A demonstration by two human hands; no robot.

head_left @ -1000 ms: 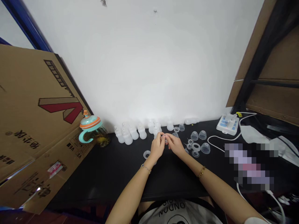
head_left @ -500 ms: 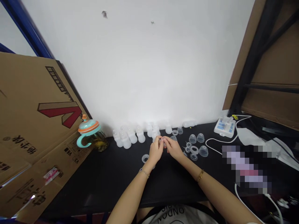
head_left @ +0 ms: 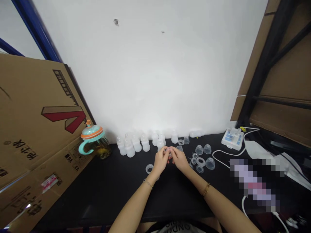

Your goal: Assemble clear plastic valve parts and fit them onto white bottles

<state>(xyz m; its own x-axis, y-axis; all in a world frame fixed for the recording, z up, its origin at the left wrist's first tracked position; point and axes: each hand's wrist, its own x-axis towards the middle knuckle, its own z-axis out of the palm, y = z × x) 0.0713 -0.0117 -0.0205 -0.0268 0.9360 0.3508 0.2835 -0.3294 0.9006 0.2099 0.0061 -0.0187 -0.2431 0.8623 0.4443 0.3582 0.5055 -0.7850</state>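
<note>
A smooth black tabletop, and it's busy along the wall: a clear jug with a teal-and-orange lid at the left, then milky white plastic bottles standing clustered; over to the right, clear domed plastic caps sit beside translucent flat plastic rings, and beyond, a white power strip, white cable snaking near the caps

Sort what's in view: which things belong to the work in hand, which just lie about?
Apparently the work:
small pale part, mostly hidden, between left hand and right hand
frosted white plastic bottles
clear domed plastic caps
translucent plastic rings

Seemingly lying about:
clear jug with teal and orange lid
white plastic power strip
brown cardboard box
</note>
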